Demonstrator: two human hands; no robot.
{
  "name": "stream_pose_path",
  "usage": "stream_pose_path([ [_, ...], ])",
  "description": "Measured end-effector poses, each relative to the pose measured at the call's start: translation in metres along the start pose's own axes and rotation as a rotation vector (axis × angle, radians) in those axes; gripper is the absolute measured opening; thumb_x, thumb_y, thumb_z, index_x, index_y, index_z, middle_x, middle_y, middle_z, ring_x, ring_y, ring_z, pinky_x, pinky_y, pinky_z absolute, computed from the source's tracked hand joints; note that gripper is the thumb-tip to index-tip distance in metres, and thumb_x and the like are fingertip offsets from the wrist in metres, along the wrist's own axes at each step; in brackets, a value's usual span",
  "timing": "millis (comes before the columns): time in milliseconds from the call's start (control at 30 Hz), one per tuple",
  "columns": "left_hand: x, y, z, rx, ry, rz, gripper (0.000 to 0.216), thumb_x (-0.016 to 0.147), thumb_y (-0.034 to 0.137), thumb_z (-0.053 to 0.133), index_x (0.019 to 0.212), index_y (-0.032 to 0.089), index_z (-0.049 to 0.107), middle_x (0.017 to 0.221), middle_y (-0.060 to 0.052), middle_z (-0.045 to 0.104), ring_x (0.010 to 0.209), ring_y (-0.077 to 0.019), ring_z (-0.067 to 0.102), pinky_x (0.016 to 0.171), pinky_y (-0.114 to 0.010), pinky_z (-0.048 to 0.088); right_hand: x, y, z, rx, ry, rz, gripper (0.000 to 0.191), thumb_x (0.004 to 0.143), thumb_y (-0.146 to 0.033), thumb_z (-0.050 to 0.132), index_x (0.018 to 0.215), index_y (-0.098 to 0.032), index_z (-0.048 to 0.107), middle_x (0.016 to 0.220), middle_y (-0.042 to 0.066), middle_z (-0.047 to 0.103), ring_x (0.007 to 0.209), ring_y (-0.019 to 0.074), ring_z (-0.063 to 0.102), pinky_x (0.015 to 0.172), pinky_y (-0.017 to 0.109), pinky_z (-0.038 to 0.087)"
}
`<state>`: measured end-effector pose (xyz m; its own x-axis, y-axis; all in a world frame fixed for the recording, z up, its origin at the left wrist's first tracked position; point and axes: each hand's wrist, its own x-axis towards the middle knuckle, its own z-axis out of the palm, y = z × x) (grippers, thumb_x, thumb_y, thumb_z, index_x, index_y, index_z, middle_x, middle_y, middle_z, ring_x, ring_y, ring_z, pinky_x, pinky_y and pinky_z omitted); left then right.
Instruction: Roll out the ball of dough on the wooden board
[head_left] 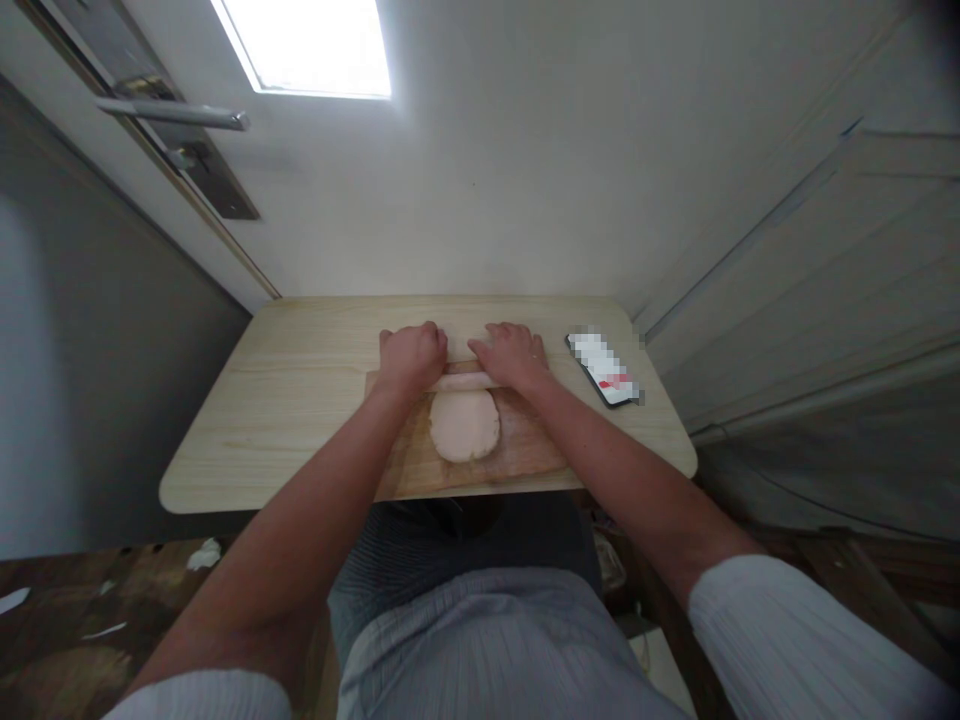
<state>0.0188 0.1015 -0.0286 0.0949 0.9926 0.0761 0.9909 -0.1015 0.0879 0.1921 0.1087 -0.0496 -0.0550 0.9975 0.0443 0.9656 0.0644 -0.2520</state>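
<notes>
A flattened oval of pale dough (464, 425) lies on a brown wooden board (525, 450). A pale rolling pin (465, 381) lies crosswise at the dough's far edge. My left hand (409, 357) rests on the pin's left end with its fingers curled over it. My right hand (512, 355) presses on the pin's right end, fingers bent down over it. Both ends of the pin are hidden under my hands.
The board sits near the front edge of a small light wooden table (285, 400). A phone (604, 368) lies on the table to the right of my right hand. A white door with a metal handle (174, 113) stands behind the table, a panelled wall to the right.
</notes>
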Motion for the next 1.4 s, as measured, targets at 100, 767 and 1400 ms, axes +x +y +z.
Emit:
stream_pose_path([
  [100,-0.002,0.0,0.0,-0.002,0.002,0.01,0.052,0.102,0.038,0.021,0.107,0.015,0.067,0.102,-0.02,0.075,0.099,-0.0338,0.07,0.093,-0.049,0.04,-0.003,0.0,0.001,-0.003,0.025,-0.003,0.059,0.098,-0.059,0.045,0.138,-0.019,0.059,0.141,0.015,0.062,0.13,0.0337,0.051,0.109,0.051,0.036],
  [767,-0.019,0.002,0.002,0.002,0.029,0.032,0.048,0.102,0.035,0.024,0.103,0.016,0.067,0.107,-0.019,0.074,0.103,-0.0342,0.067,0.088,-0.046,0.044,-0.026,-0.003,-0.002,-0.015,0.106,-0.022,0.052,0.1,-0.054,0.043,0.135,-0.021,0.062,0.138,0.013,0.064,0.128,0.0317,0.051,0.109,0.051,0.033],
  [1400,-0.043,0.005,-0.008,0.023,-0.002,0.091,0.047,0.103,0.035,0.024,0.112,0.017,0.066,0.114,-0.016,0.069,0.109,-0.033,0.062,0.088,-0.047,0.047,-0.048,-0.002,0.001,-0.019,0.149,-0.05,0.05,0.102,-0.05,0.042,0.138,-0.021,0.06,0.145,0.012,0.059,0.132,0.0321,0.047,0.112,0.054,0.027],
])
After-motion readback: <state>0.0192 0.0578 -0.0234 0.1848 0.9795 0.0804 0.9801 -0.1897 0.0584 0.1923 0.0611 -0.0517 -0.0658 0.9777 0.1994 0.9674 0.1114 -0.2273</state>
